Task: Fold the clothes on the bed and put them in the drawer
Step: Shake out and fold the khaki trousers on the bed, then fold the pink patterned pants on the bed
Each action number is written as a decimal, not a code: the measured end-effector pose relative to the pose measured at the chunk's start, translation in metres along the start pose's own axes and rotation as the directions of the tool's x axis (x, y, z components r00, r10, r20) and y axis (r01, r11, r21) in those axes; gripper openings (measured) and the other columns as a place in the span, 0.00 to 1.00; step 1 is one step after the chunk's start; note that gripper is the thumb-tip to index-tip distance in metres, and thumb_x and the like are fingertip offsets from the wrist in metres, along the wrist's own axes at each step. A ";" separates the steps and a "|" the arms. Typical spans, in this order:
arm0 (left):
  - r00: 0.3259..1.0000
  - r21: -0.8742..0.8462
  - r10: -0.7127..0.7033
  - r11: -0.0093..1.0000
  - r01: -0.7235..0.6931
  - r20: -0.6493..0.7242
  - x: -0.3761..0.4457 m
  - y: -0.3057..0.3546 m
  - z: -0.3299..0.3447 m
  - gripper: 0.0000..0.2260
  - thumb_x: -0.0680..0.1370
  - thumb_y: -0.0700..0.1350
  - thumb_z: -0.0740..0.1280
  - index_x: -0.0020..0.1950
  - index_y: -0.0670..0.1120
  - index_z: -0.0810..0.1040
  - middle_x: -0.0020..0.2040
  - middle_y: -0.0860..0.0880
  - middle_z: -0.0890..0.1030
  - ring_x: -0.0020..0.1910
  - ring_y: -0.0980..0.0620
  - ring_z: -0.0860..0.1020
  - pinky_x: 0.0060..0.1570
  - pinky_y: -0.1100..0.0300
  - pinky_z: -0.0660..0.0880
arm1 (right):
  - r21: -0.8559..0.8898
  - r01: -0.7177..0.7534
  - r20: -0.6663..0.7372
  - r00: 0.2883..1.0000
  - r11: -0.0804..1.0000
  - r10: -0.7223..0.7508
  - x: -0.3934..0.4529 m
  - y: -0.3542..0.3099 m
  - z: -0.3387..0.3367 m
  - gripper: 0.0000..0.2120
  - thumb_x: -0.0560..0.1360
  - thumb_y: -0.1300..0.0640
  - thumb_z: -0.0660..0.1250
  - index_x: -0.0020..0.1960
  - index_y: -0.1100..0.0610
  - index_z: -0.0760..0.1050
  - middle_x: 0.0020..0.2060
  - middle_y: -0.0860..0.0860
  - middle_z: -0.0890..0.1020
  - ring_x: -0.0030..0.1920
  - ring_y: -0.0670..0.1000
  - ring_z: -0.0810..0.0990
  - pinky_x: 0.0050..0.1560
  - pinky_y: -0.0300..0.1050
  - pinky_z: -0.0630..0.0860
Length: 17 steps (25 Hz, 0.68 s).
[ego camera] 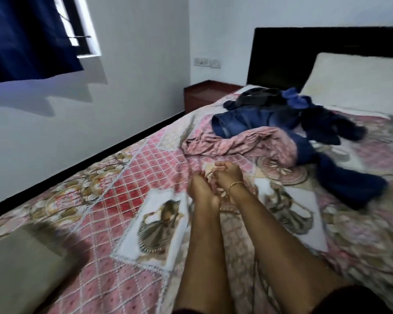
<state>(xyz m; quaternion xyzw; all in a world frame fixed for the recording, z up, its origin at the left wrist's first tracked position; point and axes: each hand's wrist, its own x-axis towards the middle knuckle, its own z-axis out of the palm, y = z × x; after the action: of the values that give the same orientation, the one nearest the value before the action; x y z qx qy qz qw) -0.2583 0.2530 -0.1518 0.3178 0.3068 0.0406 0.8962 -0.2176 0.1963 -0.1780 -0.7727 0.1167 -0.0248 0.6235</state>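
Note:
A heap of unfolded clothes lies on the far half of the bed. It holds a crumpled pink garment [236, 141], blue jeans [243, 123], black clothing [259, 98], a bright blue cloth [297, 100] and a long dark navy piece [349, 182]. Both my arms reach out over the patterned bedcover [127, 177], short of the heap. My left hand [201, 189] has its fingers loosely apart and holds nothing. My right hand [227, 175], with a gold bangle at the wrist, is curled into a loose fist close beside it. Both hands are blurred. No drawer is clearly in view.
A white pillow [361, 87] leans on the dark headboard [327, 48]. A reddish-brown nightstand [204, 94] stands in the corner beyond the bed. An olive cushion-like object [21, 268] lies at the near left. A blue curtain [27, 37] hangs at the window.

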 end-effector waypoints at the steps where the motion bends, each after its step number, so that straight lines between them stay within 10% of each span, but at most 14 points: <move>1: 1.000 0.075 -0.009 0.997 0.007 0.021 0.008 -0.009 0.007 0.10 0.78 0.41 0.59 0.37 0.44 0.72 0.24 0.51 0.76 0.21 0.56 0.74 0.19 0.70 0.67 | -0.111 0.028 -0.017 0.999 0.993 -0.030 0.013 0.004 -0.014 0.12 0.71 0.67 0.62 0.52 0.62 0.79 0.44 0.54 0.80 0.48 0.53 0.78 0.55 0.46 0.74; 7: 0.984 0.510 0.156 0.842 -0.177 0.084 0.089 -0.046 0.032 0.11 0.71 0.44 0.64 0.49 0.44 0.81 0.48 0.44 0.82 0.47 0.47 0.79 0.53 0.47 0.77 | -0.687 0.164 -0.052 0.961 0.708 -0.273 0.102 0.037 -0.054 0.17 0.74 0.67 0.61 0.61 0.60 0.77 0.68 0.57 0.69 0.65 0.60 0.69 0.61 0.45 0.67; 12: 0.991 0.545 0.105 0.828 -0.134 0.084 0.103 -0.057 0.023 0.11 0.68 0.45 0.64 0.46 0.42 0.80 0.42 0.41 0.81 0.47 0.41 0.78 0.48 0.45 0.75 | -0.958 0.121 0.042 0.957 0.261 -0.287 0.153 0.048 -0.064 0.19 0.80 0.56 0.57 0.70 0.45 0.65 0.76 0.46 0.43 0.68 0.62 0.59 0.66 0.60 0.62; 15: 0.987 0.526 0.125 0.835 -0.162 0.105 0.098 -0.051 0.026 0.13 0.74 0.42 0.64 0.55 0.37 0.77 0.55 0.37 0.80 0.52 0.42 0.78 0.51 0.46 0.75 | -0.979 0.049 0.004 0.975 0.200 -0.222 0.179 0.044 -0.076 0.23 0.81 0.51 0.56 0.75 0.47 0.57 0.75 0.53 0.53 0.71 0.61 0.59 0.67 0.60 0.61; 17: 0.985 0.516 0.077 0.844 -0.148 0.156 0.092 -0.048 0.027 0.06 0.77 0.41 0.63 0.47 0.41 0.78 0.46 0.42 0.81 0.42 0.49 0.78 0.41 0.61 0.74 | -0.972 0.161 0.095 0.936 0.171 -0.337 0.183 0.041 -0.072 0.15 0.75 0.55 0.68 0.62 0.53 0.75 0.62 0.59 0.73 0.59 0.62 0.73 0.57 0.56 0.74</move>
<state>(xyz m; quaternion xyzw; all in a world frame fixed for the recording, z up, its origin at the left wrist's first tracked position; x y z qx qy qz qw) -0.1745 0.2247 -0.2120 0.5700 0.2283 -0.0127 0.7892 -0.0596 0.0805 -0.2218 -0.9943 0.0223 -0.1029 -0.0185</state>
